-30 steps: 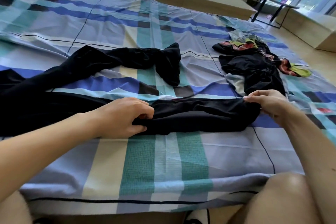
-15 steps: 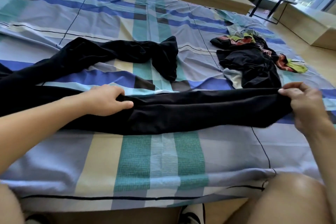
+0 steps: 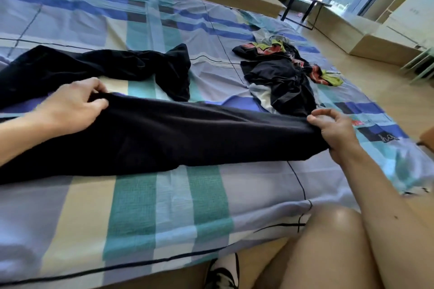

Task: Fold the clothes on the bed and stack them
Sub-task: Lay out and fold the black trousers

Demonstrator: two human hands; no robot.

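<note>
Black trousers (image 3: 187, 134) lie spread across the checked bed sheet (image 3: 164, 206). The near leg is stretched flat from left to right; the far leg (image 3: 122, 65) lies crumpled behind it. My left hand (image 3: 70, 103) grips the upper edge of the near leg at the left. My right hand (image 3: 333, 129) pinches the cuff end of that leg at the right. A second crumpled garment (image 3: 284, 77), black with red and yellow-green patches, lies further back on the right side of the bed.
The bed's near edge runs along the bottom, with my knee (image 3: 328, 241) and a shoe (image 3: 223, 274) below it. A small round table (image 3: 303, 0) and low wooden cabinets (image 3: 366, 37) stand on the floor at the back right.
Both hands have drawn the near trouser leg out longer and flatter. My right hand moved rightward with the cuff; my left hand shifted left and up along the edge.
</note>
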